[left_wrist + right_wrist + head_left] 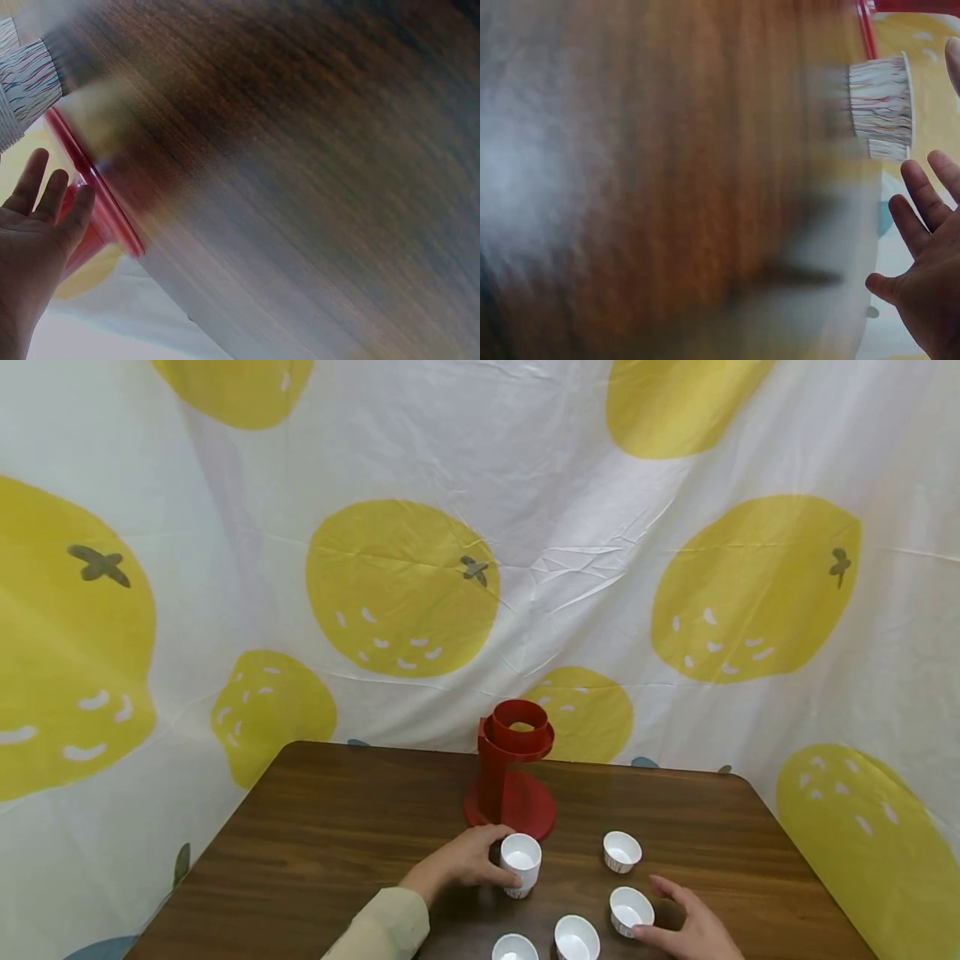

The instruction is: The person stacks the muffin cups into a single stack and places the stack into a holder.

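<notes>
My left hand grips a short stack of white paper baking cups, thumb in front and index finger behind; its other fingers reach loosely out in the left wrist view. The stack's streaked wall shows there at the upper left. Over on the right, my right hand has its fingers spread around a single baking cup, thumb tip right at the rim and index finger apart from it. Fine coloured streaks run down that cup's side in the right wrist view.
Behind the stack stands a red stand with a ring-shaped top and round base. Another baking cup sits at the back right, and two more, a middle one and a left one, lie nearest me. A lemon-print cloth hangs behind the brown table.
</notes>
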`<state>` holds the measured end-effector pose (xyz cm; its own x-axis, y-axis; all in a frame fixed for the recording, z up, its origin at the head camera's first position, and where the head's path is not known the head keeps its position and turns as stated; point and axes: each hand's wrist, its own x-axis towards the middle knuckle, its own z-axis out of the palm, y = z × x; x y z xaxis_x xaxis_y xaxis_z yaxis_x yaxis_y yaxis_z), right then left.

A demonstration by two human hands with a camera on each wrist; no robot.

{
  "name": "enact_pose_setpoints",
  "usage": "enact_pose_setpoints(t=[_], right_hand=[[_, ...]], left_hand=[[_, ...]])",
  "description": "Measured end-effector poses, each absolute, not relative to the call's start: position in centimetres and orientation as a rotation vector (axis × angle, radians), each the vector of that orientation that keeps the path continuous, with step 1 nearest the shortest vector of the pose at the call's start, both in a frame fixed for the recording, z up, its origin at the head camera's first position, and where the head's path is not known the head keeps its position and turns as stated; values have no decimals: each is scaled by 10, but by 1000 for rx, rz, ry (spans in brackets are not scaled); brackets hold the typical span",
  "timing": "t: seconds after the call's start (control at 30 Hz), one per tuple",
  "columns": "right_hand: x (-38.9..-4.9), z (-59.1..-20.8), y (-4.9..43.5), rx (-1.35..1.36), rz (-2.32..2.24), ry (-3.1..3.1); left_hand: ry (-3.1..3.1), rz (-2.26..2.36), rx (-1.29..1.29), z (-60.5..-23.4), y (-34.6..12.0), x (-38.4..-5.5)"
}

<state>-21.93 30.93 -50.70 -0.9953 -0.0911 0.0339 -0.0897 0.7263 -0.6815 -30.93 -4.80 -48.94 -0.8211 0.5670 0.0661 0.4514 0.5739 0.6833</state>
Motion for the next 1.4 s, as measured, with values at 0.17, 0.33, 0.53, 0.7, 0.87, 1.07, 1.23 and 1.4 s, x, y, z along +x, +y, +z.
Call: enact_pose_setpoints(t=[0.17,0.33,0.53,0.7,0.87,1.07,1.23,1.4], right_hand=[[-221,-508,302,12,-1152,2839],[-222,-508,301,12,-1136,2830],[-224,-512,301,-39,-1127,2837],[-226,-515,301,-12,-1105,2846],[-226,-516,300,33,-1063,2853],[-228,-518,299,29,-1024,2872],[-228,-519,297,36,-985,2915],[-227,-518,295,63,-977,2929]], left_hand=[[2648,1070,875,-491,-47,-310],[2653,1064,874,-491,-48,-310],[2655,1054,874,-491,-48,-310],[2654,1058,875,-490,-48,-310],[2646,1073,884,-490,-49,-310],[2637,1079,882,-490,-49,-311],[2641,1070,878,-491,-49,-311],[2641,1068,877,-491,-49,-311]])
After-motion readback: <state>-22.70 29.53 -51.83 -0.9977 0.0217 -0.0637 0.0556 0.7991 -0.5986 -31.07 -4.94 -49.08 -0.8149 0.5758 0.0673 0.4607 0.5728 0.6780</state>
